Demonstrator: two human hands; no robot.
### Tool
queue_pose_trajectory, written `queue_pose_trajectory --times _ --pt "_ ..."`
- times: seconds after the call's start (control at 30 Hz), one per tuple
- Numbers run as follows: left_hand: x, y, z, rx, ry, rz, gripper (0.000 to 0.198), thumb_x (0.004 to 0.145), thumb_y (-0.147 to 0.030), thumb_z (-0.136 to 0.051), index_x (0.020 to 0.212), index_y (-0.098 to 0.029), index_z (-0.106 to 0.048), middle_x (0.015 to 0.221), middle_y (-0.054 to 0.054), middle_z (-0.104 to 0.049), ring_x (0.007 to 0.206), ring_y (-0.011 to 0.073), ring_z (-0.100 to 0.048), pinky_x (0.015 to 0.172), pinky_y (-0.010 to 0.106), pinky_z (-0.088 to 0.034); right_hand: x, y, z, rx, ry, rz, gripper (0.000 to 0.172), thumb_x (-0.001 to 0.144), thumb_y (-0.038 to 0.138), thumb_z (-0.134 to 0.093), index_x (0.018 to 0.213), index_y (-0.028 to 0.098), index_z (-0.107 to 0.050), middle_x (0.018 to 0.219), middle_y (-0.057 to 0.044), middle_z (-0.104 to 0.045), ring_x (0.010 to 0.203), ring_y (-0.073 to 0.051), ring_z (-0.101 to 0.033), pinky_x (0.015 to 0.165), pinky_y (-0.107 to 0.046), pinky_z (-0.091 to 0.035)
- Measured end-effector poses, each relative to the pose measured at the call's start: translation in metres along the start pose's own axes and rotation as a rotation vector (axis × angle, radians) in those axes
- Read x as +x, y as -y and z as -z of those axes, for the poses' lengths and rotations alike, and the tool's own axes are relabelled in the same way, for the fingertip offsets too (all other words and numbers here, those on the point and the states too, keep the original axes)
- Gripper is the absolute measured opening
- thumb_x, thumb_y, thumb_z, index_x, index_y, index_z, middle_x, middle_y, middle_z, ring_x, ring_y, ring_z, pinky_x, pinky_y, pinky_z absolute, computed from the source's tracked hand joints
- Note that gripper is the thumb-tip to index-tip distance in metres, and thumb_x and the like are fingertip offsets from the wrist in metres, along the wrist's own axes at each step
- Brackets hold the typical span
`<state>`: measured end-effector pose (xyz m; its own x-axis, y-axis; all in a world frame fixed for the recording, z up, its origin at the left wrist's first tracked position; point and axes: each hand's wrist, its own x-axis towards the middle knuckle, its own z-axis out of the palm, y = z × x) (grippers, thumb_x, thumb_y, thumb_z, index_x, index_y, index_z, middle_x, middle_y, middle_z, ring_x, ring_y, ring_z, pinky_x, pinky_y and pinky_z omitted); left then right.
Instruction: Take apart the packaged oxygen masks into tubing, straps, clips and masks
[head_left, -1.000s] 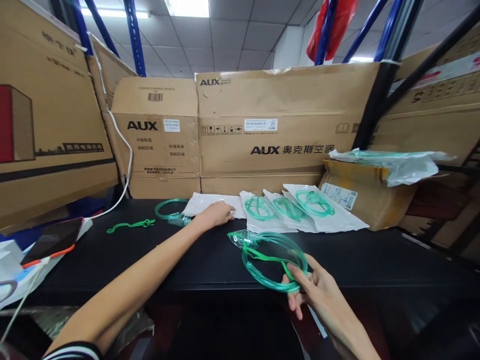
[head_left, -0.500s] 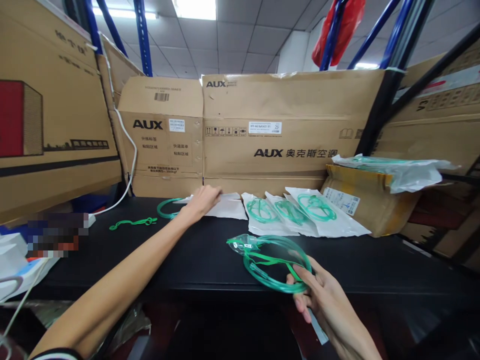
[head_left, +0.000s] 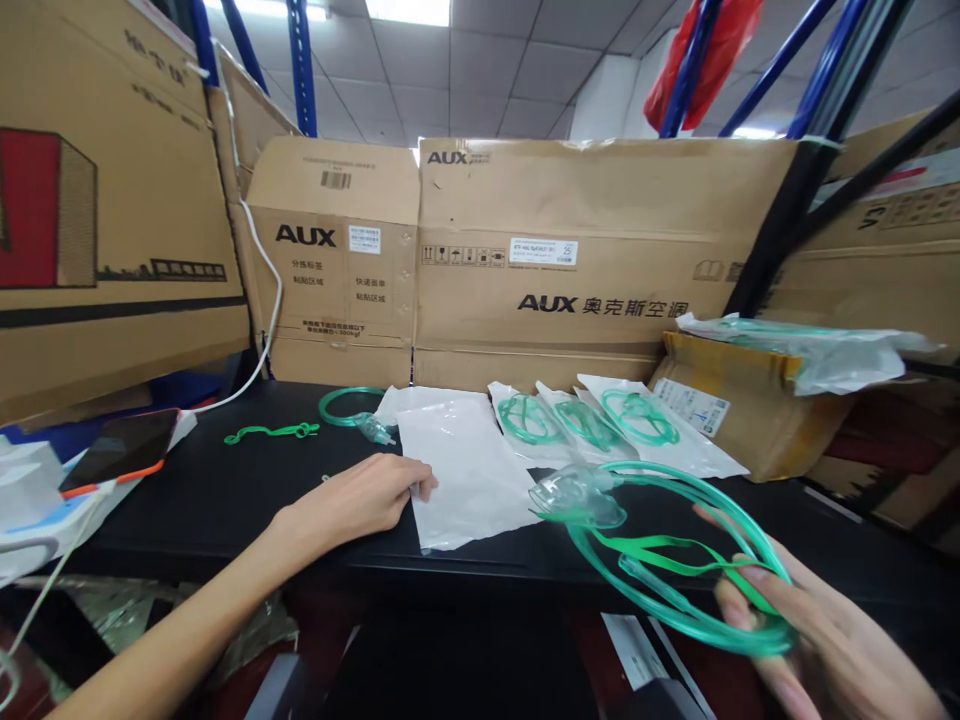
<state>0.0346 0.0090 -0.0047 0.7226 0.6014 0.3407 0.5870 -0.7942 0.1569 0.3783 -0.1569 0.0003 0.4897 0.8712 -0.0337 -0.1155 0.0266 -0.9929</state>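
My left hand [head_left: 379,492] has its fingers curled over the left edge of a flat white pouch [head_left: 472,460] on the black table. In my right hand [head_left: 817,620], at the right, is an oxygen mask [head_left: 579,495] with its coiled green tubing and green strap, pinched at the coil's far end. The clear mask part hangs over the pouch's right corner. Behind my left hand lie another ring of green tubing [head_left: 341,400] with a clear mask end and a loose green strap [head_left: 274,432].
Several white pouches with green tubing [head_left: 645,415] lie along the back right. A cardboard box [head_left: 735,390] beside them carries more packs. A phone [head_left: 124,450] and a power strip sit at the left. Large cartons [head_left: 487,200] wall off the back.
My left hand has drawn the white pouch from the back toward the table's front. My right hand has moved right and nearer with the oxygen mask.
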Motion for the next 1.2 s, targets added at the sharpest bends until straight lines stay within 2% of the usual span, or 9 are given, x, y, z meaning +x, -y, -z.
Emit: queue_pose_trajectory --times 0.13,0.2,0.27,0.33,0.5,0.7,0.87,1.03,1.2 --pt "0.005 -0.021 0.004 -0.007 0.021 0.039 0.026 0.098 -0.022 -0.051 0.117 -0.023 -0.068 0.117 0.005 -0.076 0.105 0.0261 -0.072 0.092 0.036 -0.051 -0.003 -0.002 -0.008 0.006 0.010 0.069 0.055 0.068 0.056 -0.086 0.109 0.027 -0.064 0.057 0.006 -0.064 0.023 -0.002 -0.035 0.021 -0.007 -0.028" --pt "0.010 -0.035 0.005 -0.009 0.064 0.018 0.030 0.096 -0.042 -0.060 0.119 -0.025 -0.069 0.120 0.005 -0.076 0.107 0.0285 -0.071 0.091 0.037 -0.051 -0.004 -0.004 -0.013 0.000 0.021 0.071 0.050 0.067 0.057 -0.086 0.098 0.024 -0.065 0.060 0.004 -0.066 0.022 0.000 -0.032 0.022 -0.007 -0.028" --pt "0.014 -0.045 0.004 -0.006 0.113 -0.003 0.033 0.094 -0.048 -0.064 0.118 -0.025 -0.071 0.119 0.006 -0.076 0.107 0.0298 -0.071 0.090 0.036 -0.050 -0.006 -0.004 -0.015 -0.012 0.024 0.071 0.048 0.065 0.058 -0.087 0.087 0.022 -0.063 0.061 0.003 -0.067 0.022 0.000 -0.032 0.021 -0.008 -0.029" --pt "0.018 -0.049 0.002 0.001 0.142 -0.003 0.031 0.095 -0.044 -0.064 0.118 -0.025 -0.072 0.117 0.007 -0.077 0.106 0.0304 -0.072 0.088 0.036 -0.050 -0.008 -0.003 -0.017 -0.014 0.021 0.069 0.045 0.067 0.055 -0.087 0.085 0.022 -0.062 0.060 0.004 -0.064 0.024 -0.001 -0.035 0.022 -0.008 -0.029" --pt "0.024 -0.040 0.003 -0.015 0.193 -0.009 0.028 0.097 -0.042 -0.064 0.117 -0.026 -0.074 0.111 0.006 -0.079 0.102 0.0275 -0.073 0.086 0.032 -0.049 -0.014 0.000 -0.023 -0.016 0.022 0.059 0.049 0.073 0.050 -0.083 0.110 0.026 -0.062 0.059 0.006 -0.060 0.026 -0.003 -0.035 0.021 -0.008 -0.027" --pt "0.025 -0.034 0.012 -0.033 0.261 -0.018 0.036 0.088 -0.030 -0.069 0.124 -0.030 -0.073 0.113 0.002 -0.079 0.101 0.0253 -0.072 0.079 0.029 -0.050 -0.011 -0.008 -0.022 -0.001 0.099 0.091 0.037 0.080 0.050 -0.080 0.087 0.021 -0.059 0.059 0.006 -0.059 0.026 0.001 -0.033 0.026 -0.006 -0.026" --pt "0.021 -0.039 0.013 -0.005 0.256 -0.005 0.042 0.080 -0.021 -0.067 0.120 -0.030 -0.076 0.114 0.003 -0.079 0.104 0.0292 -0.072 0.070 0.030 -0.049 -0.010 -0.009 -0.023 -0.018 0.101 0.085 0.041 0.080 0.053 -0.080 0.100 0.023 -0.060 0.060 0.007 -0.060 0.025 0.001 -0.035 0.026 -0.006 -0.026" --pt "0.025 -0.044 0.009 -0.016 0.217 -0.016 0.030 0.088 -0.016 -0.060 0.108 -0.025 -0.080 0.102 0.006 -0.081 0.094 0.0277 -0.074 0.076 0.031 -0.049 -0.005 -0.013 -0.020 -0.012 0.096 0.055 0.044 0.076 0.053 -0.083 0.101 0.023 -0.063 0.055 0.007 -0.055 0.025 -0.002 -0.036 0.024 -0.007 -0.025" --pt "0.030 -0.039 0.008 -0.104 0.220 -0.062 0.026 0.101 -0.022 -0.056 0.103 -0.024 -0.082 0.095 0.002 -0.083 0.091 0.0216 -0.076 0.085 0.027 -0.050 -0.003 -0.014 -0.017 -0.020 0.104 0.047 0.042 0.076 0.056 -0.081 0.085 0.020 -0.062 0.057 0.005 -0.059 0.023 0.000 -0.035 0.024 -0.008 -0.025"
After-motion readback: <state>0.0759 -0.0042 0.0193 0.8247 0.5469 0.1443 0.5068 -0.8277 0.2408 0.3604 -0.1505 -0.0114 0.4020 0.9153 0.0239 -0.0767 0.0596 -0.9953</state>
